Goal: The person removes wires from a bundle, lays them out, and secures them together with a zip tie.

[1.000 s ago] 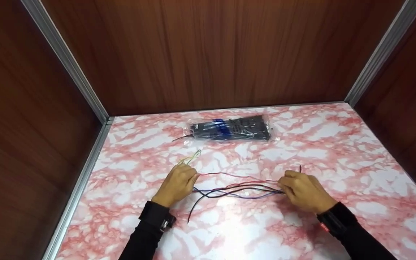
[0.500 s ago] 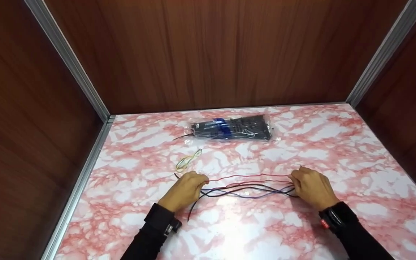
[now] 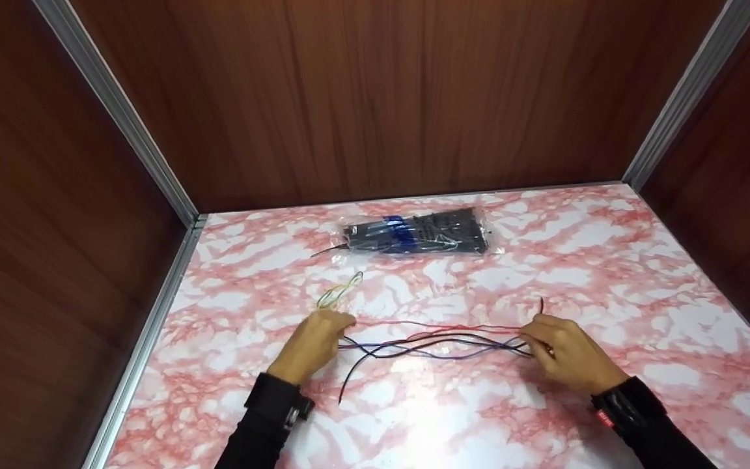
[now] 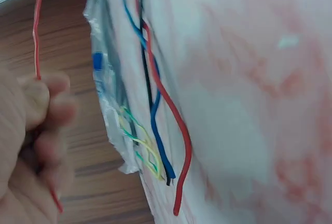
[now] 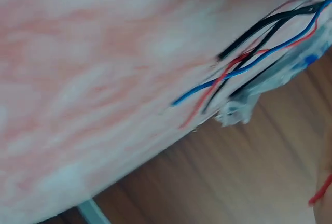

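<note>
A thin red wire runs between the two hands. At its left end my left hand pinches it; in the left wrist view, curled fingers grip the red wire, its tip poking out below. My right hand pinches the wire's other end, and a red tip shows beside a sliver of that hand in the right wrist view. Below the stretched wire, loose black, blue and red wires cross on the tabletop, among them a blue wire, a thicker red wire and a black wire.
A looped yellow-green wire lies just beyond the left hand. Farther back is a clear plastic bag of black cable ties. Wood-grain panels enclose the marbled red-and-white table at the back and sides.
The right hand has moved right overall, lately also toward the person. The left hand shifted right, off the yellow-green loop, then back left. The red wire stays stretched between them.
</note>
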`<state>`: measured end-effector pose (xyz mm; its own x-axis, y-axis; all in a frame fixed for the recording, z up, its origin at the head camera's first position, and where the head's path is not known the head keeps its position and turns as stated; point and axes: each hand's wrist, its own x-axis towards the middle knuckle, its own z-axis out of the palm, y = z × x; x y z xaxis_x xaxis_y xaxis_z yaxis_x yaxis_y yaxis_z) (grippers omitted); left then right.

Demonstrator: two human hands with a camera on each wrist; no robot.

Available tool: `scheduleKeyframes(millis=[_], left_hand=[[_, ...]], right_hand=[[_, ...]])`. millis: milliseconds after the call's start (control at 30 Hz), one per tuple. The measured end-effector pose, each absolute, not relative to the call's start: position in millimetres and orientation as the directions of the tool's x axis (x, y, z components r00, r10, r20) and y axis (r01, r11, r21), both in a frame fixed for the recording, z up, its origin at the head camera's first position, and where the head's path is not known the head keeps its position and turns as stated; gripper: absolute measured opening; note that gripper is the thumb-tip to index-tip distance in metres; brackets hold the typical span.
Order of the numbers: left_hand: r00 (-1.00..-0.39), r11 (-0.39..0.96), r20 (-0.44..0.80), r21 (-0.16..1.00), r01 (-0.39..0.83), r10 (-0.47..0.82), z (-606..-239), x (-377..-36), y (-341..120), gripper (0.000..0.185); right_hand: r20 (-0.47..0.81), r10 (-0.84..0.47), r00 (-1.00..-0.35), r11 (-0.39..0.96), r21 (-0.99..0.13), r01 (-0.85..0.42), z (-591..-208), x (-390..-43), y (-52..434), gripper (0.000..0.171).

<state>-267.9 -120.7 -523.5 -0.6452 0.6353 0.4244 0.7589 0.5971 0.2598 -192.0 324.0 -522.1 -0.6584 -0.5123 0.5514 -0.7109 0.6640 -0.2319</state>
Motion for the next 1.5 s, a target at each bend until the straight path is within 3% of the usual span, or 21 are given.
scheduleKeyframes(millis=[133, 300, 433, 600, 733, 900, 1000, 1067, 1100, 1200, 1300, 1500], left_hand=[[-0.626, 0.563, 0.348, 0.273, 0.78, 0.698, -523, -252, -124, 0.029], [-0.609, 0.537, 0.336, 0.288, 0.793, 0.719, -515, -245, -122, 0.035], [-0.595, 0.571, 0.289, 0.172, 0.803, 0.75, -512, -238, -119, 0.035], [-0.554, 0.561, 0.243, 0.045, 0.826, 0.796, -512, -227, -114, 0.013], [-0.558, 0.545, 0.23, 0.12, 0.83, 0.798, -510, -227, -121, 0.022], [-0.602, 0.558, 0.289, 0.226, 0.798, 0.744, -507, -239, -136, 0.048], [-0.588, 0.538, 0.318, 0.239, 0.809, 0.743, -506, -245, -136, 0.046], [-0.564, 0.511, 0.315, 0.24, 0.825, 0.763, -508, -244, -136, 0.042], [-0.557, 0.504, 0.314, 0.238, 0.83, 0.769, -508, -243, -136, 0.041], [-0.572, 0.524, 0.307, 0.229, 0.82, 0.761, -511, -238, -140, 0.041], [-0.613, 0.577, 0.298, 0.209, 0.79, 0.731, -515, -233, -143, 0.04], [-0.625, 0.635, 0.309, 0.081, 0.769, 0.717, -524, -233, -139, 0.033]], right_hand=[[0.413, -0.516, -0.751, 0.712, -0.28, -0.644, -522, -190, 333, 0.031], [0.374, -0.53, -0.761, 0.738, -0.238, -0.632, -522, -195, 338, 0.03], [0.417, -0.531, -0.737, 0.728, -0.22, -0.649, -522, -200, 344, 0.028], [0.473, -0.528, -0.705, 0.727, -0.179, -0.663, -523, -205, 351, 0.044], [0.498, -0.53, -0.686, 0.724, -0.155, -0.672, -527, -204, 351, 0.05], [0.502, -0.617, -0.606, 0.675, -0.058, -0.735, -535, -189, 347, 0.037], [0.522, -0.658, -0.542, 0.652, 0.036, -0.757, -536, -180, 349, 0.016], [0.538, -0.658, -0.527, 0.656, 0.065, -0.752, -536, -176, 350, 0.028], [0.542, -0.648, -0.535, 0.668, 0.067, -0.741, -535, -175, 350, 0.035], [0.525, -0.607, -0.597, 0.7, -0.002, -0.714, -532, -177, 348, 0.029], [0.495, -0.588, -0.64, 0.712, -0.059, -0.7, -529, -179, 346, 0.042], [0.463, -0.609, -0.643, 0.715, -0.03, -0.699, -531, -173, 350, 0.049]])
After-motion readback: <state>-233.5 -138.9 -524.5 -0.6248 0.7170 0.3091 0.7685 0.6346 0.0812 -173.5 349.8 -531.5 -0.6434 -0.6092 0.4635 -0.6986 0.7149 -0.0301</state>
